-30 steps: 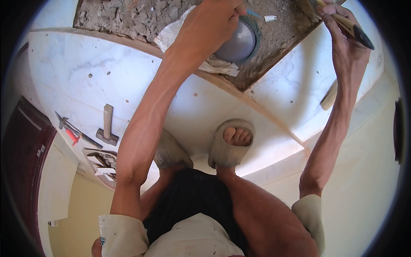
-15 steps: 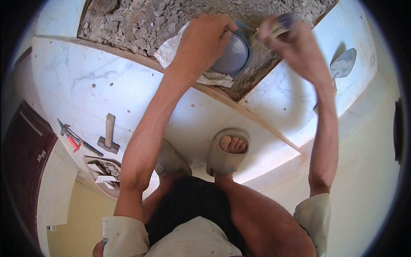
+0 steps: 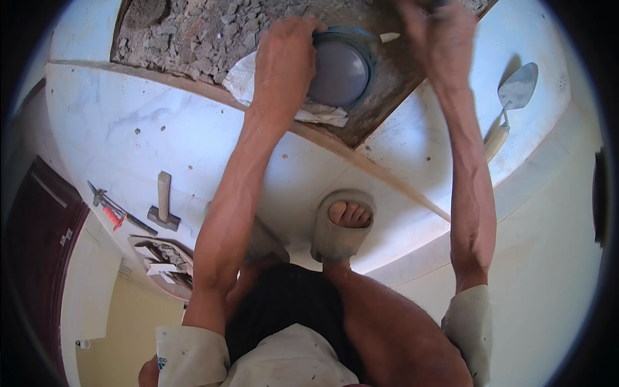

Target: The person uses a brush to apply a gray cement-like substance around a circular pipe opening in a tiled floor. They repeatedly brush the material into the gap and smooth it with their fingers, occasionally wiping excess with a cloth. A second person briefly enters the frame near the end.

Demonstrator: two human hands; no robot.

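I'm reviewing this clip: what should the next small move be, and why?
Probably bring the right hand in toward the blue-green rim around the grey disc. The left hand is at the disc's left edge, while the right, blurred, is apart from it over the dug soil; what it holds is unclear.

Shifts the left hand (image 3: 287, 61) leftward across the grey disc (image 3: 340, 74), exposing more of its face and of the blue-green ring (image 3: 351, 30) around it. Places the right hand (image 3: 445, 45), blurred, inward of its position one second ago and farther forward than half a second ago. Re-exposes the pale chip (image 3: 389, 37). Reveals both blade and handle of the trowel (image 3: 519, 84), previously part-covered by the right forearm (image 3: 474, 193).
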